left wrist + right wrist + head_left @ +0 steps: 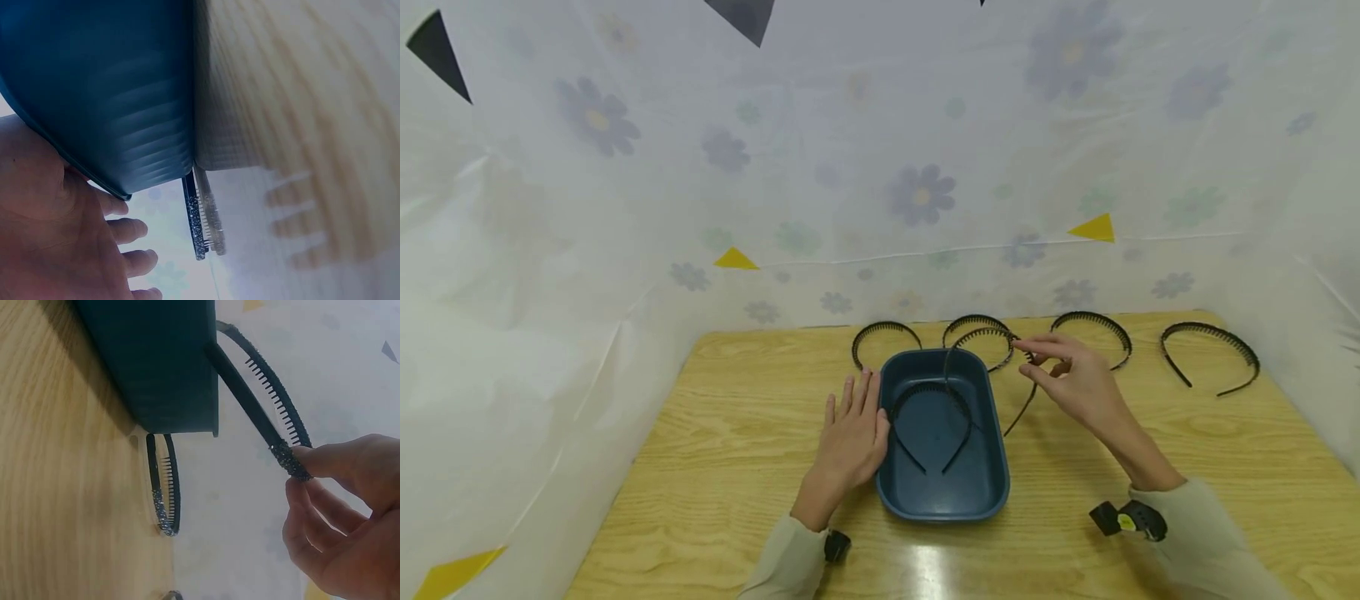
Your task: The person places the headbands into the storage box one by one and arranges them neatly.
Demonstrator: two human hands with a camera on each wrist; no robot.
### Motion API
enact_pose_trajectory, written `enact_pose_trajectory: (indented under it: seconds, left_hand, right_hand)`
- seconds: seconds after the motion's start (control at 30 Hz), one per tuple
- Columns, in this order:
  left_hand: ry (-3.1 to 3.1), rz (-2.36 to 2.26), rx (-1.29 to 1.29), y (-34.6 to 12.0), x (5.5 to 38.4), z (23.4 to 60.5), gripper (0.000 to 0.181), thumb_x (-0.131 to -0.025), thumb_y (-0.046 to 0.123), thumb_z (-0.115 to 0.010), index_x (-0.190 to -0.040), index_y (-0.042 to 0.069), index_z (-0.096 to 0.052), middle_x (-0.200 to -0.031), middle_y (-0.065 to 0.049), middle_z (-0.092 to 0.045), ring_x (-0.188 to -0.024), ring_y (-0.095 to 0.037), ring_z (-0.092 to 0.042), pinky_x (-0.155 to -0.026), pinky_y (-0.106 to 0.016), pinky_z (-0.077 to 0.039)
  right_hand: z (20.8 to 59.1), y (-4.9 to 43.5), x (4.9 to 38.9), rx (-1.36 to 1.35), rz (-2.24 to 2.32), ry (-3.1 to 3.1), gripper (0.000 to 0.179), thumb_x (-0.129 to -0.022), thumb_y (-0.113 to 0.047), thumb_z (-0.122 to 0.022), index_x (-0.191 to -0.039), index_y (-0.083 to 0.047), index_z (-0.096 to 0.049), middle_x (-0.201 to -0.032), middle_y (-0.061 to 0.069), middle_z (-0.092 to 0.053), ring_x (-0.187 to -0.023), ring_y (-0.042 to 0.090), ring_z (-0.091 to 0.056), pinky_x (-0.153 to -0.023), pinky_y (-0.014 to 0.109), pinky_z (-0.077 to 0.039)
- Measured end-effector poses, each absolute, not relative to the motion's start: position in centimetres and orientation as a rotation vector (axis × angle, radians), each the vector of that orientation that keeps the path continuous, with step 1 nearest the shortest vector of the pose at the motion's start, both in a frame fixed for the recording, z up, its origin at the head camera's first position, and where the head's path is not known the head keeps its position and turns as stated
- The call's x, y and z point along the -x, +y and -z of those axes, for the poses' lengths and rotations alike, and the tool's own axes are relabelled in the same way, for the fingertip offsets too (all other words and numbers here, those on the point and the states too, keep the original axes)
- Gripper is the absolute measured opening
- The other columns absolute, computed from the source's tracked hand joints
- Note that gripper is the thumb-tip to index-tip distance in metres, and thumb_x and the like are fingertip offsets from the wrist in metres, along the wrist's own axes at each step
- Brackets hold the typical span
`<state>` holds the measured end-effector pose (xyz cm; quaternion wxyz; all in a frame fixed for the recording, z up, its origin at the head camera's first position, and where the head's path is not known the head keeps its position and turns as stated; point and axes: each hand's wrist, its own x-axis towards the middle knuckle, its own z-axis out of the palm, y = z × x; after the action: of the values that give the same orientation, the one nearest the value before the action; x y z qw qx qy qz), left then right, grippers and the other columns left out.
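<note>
My right hand (1086,387) pinches a black toothed headband (247,400) between thumb and fingertips, at its glittery curved part. The headband is raised at the right side of a dark blue plastic bin (943,497), and one end reaches over the bin in the head view. Inside the bin lies another black headband (930,386), its open ends toward me. My left hand (853,437) rests along the bin's left rim with its fingers straight, pointing away from me. In the left wrist view the palm is against the bin's outer wall (137,94).
Beyond the bin lie a headband (886,325) at the left and a second headband (976,317) behind the rim. Farther right are a headband (1090,316) past my right hand and another headband (1212,328) near the wooden table's (722,467) right edge. Flowered sheeting (820,192) surrounds the table.
</note>
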<state>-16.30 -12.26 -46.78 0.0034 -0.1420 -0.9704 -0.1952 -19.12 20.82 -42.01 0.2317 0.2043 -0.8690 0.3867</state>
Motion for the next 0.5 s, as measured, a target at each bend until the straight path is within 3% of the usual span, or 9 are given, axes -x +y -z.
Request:
enact_pose_trajectory:
  seconds: [0.2, 0.4, 0.5]
  left_hand:
    - [-3.031, 0.614, 0.456, -12.3, 16.39, 47.01, 0.058, -0.112, 0.026, -0.029, -0.166, 0.009, -0.016, -0.172, -0.008, -0.009, -0.157, -0.036, -0.008, -0.122, -0.062, -0.008]
    - [-3.04, 0.6, 0.453, -12.24, 16.4, 46.9, 0.058, -0.113, 0.027, -0.029, -0.166, 0.011, -0.013, -0.172, -0.007, -0.008, -0.157, -0.035, -0.007, -0.122, -0.061, -0.007]
    - [-3.042, 0.599, 0.45, -12.21, 16.4, 46.89, 0.058, -0.113, 0.028, -0.029, -0.166, 0.011, -0.013, -0.172, -0.007, -0.008, -0.157, -0.035, -0.007, -0.122, -0.061, -0.007]
  right_hand:
    - [41.24, 21.08, 19.21, -0.566, -1.055, -2.36, 0.035, -0.082, 0.007, -0.082, -0.115, -0.003, -0.079, -0.111, 0.016, -0.071, -0.073, 0.018, -0.066, -0.061, 0.01, -0.048]
    - [41.11, 20.79, 19.26, -0.546, -1.105, -2.359, 0.035, -0.082, 0.005, -0.082, -0.116, -0.002, -0.078, -0.111, 0.014, -0.071, -0.08, 0.005, -0.064, -0.065, 0.01, -0.05]
    - [41.37, 20.29, 19.17, -0.562, -1.136, -2.347, 0.034, -0.082, 0.005, -0.083, -0.116, -0.001, -0.078, -0.11, 0.013, -0.071, -0.082, 0.01, -0.066, -0.068, 0.01, -0.051]
